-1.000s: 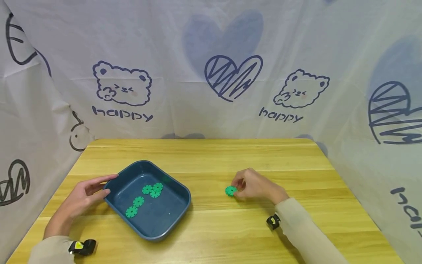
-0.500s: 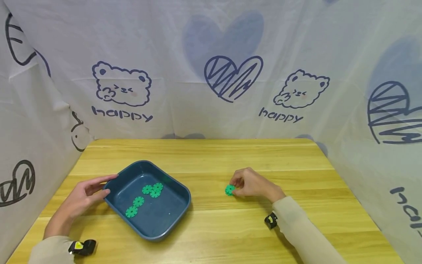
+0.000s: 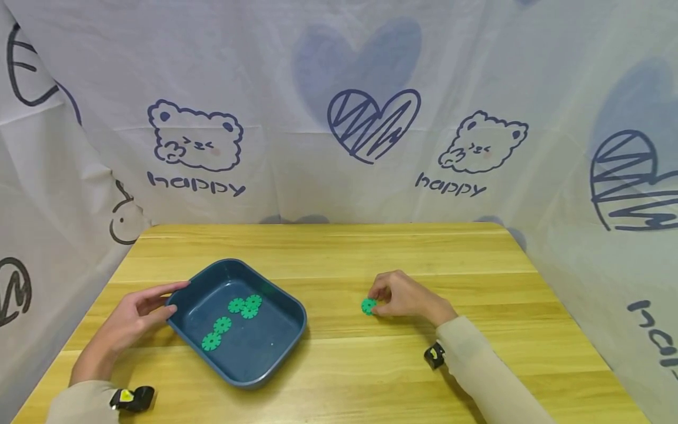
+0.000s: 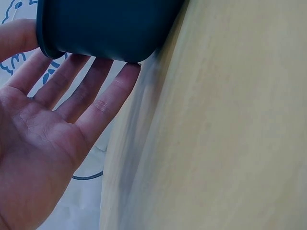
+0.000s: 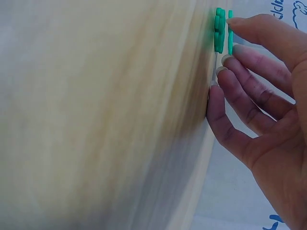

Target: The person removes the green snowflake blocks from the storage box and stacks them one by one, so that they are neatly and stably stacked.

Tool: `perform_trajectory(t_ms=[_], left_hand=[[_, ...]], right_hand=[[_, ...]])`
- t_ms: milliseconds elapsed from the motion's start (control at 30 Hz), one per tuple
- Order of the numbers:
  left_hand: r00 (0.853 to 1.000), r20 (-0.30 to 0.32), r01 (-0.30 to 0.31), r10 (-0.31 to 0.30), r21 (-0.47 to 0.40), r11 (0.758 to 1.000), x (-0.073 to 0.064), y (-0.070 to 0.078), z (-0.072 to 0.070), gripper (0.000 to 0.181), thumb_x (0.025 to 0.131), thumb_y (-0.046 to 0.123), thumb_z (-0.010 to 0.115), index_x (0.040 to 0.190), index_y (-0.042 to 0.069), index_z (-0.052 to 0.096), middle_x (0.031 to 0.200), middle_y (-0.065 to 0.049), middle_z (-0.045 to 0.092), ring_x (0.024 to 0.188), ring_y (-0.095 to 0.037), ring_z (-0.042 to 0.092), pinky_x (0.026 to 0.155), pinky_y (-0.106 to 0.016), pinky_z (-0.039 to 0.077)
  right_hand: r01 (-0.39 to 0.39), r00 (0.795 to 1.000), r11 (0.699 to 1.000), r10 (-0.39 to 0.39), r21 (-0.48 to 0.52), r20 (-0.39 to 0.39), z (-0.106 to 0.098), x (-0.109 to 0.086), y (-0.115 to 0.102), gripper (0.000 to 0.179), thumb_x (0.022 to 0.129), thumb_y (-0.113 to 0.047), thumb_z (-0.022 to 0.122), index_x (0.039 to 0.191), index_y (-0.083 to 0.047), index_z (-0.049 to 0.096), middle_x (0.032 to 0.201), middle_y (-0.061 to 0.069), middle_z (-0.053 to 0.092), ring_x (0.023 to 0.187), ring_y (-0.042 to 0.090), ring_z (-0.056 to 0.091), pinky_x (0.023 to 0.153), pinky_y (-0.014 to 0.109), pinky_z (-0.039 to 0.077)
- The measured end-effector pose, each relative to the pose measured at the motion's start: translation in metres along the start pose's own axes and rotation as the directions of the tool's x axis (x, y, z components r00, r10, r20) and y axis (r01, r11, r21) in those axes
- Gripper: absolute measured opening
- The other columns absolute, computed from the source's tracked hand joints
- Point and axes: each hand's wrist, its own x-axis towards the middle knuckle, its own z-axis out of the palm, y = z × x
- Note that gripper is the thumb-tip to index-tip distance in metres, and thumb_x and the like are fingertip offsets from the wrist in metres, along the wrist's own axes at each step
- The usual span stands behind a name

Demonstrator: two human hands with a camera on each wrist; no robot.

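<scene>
My left hand (image 3: 129,321) holds the dark blue plastic tray (image 3: 288,297) by its left corner. In the left wrist view, the thumb lies at the rim and the fingertips touch the outer wall. Inside the tray lie several green notched discs (image 3: 210,341), like interlocking toy building discs. To the right, my right hand (image 3: 405,297) pinches one thin green notched disc (image 5: 230,32) between thumb and index finger. The right wrist view shows that disc just above a small stack of green discs (image 5: 219,31) on the table. How many are stacked is unclear.
The wooden table (image 3: 339,365) carries the tray on the left and the small disc stack right of centre. White cloth (image 3: 286,176) with drawn bears and hearts hangs behind and at both sides. A black wrist strap device (image 3: 132,399) sits on each wrist.
My right hand has shifted slightly left and pinches a green disc at the stack. The left hand and the tray stay in place.
</scene>
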Motion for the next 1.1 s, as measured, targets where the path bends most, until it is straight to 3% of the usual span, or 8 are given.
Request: perform_trajectory(t_ms=[567,1100], left_hand=[[1.000,-0.007,0.001,-0.001,-0.004,1.000,-0.0007,0.0012,0.0004,0.045,0.101,0.001,0.060,0.146,-0.002,0.055,0.136,0.033,0.057,0.120,0.019,0.055,0.092,-0.003,0.047],[0.999,-0.002,0.043,-0.043,0.028,0.999,-0.0008,0.0068,0.0005,0.045,0.103,0.009,0.061,0.146,-0.001,0.054,0.135,0.036,0.054,0.118,0.020,0.054,0.091,-0.003,0.047]], right_hand=[[0.009,1.000,1.000,-0.009,-0.012,0.003,-0.0003,0.0005,0.0006,0.012,0.085,-0.014,0.084,0.096,-0.010,0.080,0.095,0.001,0.073,0.080,0.015,0.066,0.072,0.021,0.058],[0.003,1.000,1.000,-0.002,-0.013,0.005,-0.0040,0.0017,0.0001,0.020,0.084,-0.019,0.086,0.101,-0.010,0.079,0.098,0.001,0.073,0.083,0.014,0.066,0.074,0.022,0.058]])
